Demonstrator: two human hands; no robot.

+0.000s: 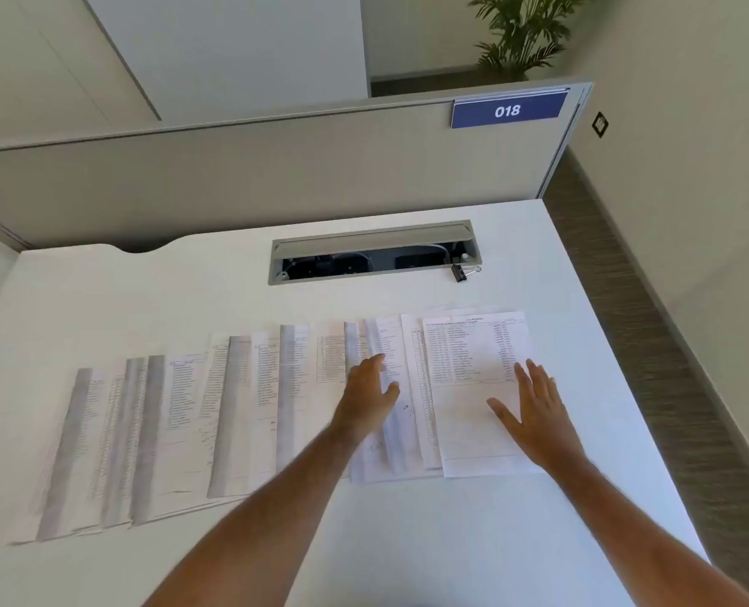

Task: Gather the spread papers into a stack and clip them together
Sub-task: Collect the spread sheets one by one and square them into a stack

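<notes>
Several printed papers point(180, 427) lie fanned in an overlapping row across the white desk point(407, 541), from the near left to the far right. The rightmost sheet point(473, 357) lies on top, fully visible. My right hand point(534, 414) rests flat on that sheet with fingers spread. My left hand point(370, 396) lies on the overlapped sheets just left of it, fingers apart and slightly curled. A black binder clip point(462, 272) sits on the desk behind the papers, beside the cable tray's right end.
An open grey cable tray point(375, 254) is recessed in the desk behind the papers. A grey partition point(276, 177) with a blue "018" sign point(507, 110) backs the desk. The desk's right edge drops to dark floor. A plant point(521, 32) stands beyond.
</notes>
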